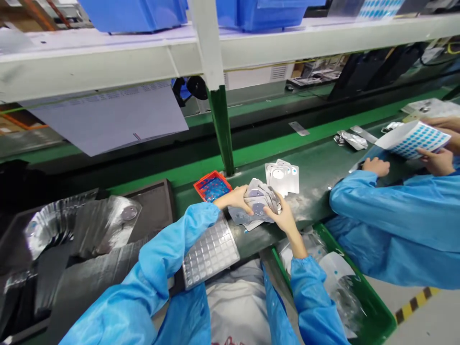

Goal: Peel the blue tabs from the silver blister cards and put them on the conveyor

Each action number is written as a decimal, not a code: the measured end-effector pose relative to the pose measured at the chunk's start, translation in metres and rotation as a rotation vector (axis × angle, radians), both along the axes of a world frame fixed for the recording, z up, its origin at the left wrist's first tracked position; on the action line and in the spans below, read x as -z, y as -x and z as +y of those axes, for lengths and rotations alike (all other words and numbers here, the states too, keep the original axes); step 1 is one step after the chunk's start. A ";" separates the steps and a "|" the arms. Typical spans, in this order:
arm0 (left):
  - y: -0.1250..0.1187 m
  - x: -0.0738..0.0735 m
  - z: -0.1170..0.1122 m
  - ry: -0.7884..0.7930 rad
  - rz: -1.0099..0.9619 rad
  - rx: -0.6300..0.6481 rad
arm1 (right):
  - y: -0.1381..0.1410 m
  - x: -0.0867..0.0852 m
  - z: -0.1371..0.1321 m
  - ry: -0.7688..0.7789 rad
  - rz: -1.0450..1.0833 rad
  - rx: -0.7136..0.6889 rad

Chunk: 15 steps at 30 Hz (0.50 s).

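Observation:
Both my hands hold one stack of clear plastic blister packs [259, 200] with round grey parts, just above the green bench edge. My left hand [235, 198] grips the stack's left side, fingers curled round it. My right hand [285, 216] closes on its right side from below. A few loose packs [241, 219] lie under the stack. Another pile of white blister packs [282, 176] lies just behind it on the bench.
A red tray of blue dots [212, 186] sits left of the stack, and a clear grid tray [210, 251] is near my left elbow. Silvery foil bags [72, 225] fill a dark tray at left. A green bin [373, 306] stands lower right. A co-worker's hands [436, 160] hold a blue-dotted sheet [417, 139].

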<state>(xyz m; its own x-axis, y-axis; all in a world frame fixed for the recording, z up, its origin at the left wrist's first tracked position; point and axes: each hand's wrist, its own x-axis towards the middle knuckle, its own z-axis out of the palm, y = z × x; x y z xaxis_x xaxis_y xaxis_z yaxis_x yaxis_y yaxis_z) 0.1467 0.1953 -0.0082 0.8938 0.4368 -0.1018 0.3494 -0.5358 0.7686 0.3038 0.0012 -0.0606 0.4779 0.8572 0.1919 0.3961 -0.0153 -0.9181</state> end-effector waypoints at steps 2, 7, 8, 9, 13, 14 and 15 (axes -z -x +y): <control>0.009 -0.004 -0.008 -0.066 0.067 0.020 | 0.007 0.001 -0.003 -0.019 0.007 -0.001; 0.028 -0.013 -0.045 -0.302 0.172 0.034 | 0.012 0.004 -0.022 0.000 -0.054 -0.044; 0.030 -0.015 -0.054 -0.356 0.175 0.034 | 0.011 0.005 -0.027 -0.001 -0.093 -0.042; 0.031 -0.016 -0.063 -0.406 0.174 0.036 | 0.011 0.007 -0.033 -0.007 -0.136 -0.030; 0.030 -0.018 -0.095 -0.566 0.178 0.060 | 0.018 0.024 -0.050 -0.035 -0.285 0.057; 0.029 -0.018 -0.101 -0.597 0.184 0.070 | 0.022 0.029 -0.053 -0.044 -0.303 0.081; 0.029 -0.017 -0.105 -0.624 0.193 0.080 | 0.026 0.034 -0.055 -0.062 -0.314 0.104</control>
<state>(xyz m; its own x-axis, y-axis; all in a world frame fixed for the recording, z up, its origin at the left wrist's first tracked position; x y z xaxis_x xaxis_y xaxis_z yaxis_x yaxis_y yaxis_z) 0.1176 0.0899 0.0092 0.9171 0.3984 -0.0125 0.3902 -0.8909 0.2325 0.2780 -0.0539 -0.0951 0.4716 0.7890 0.3937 0.6592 -0.0189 -0.7517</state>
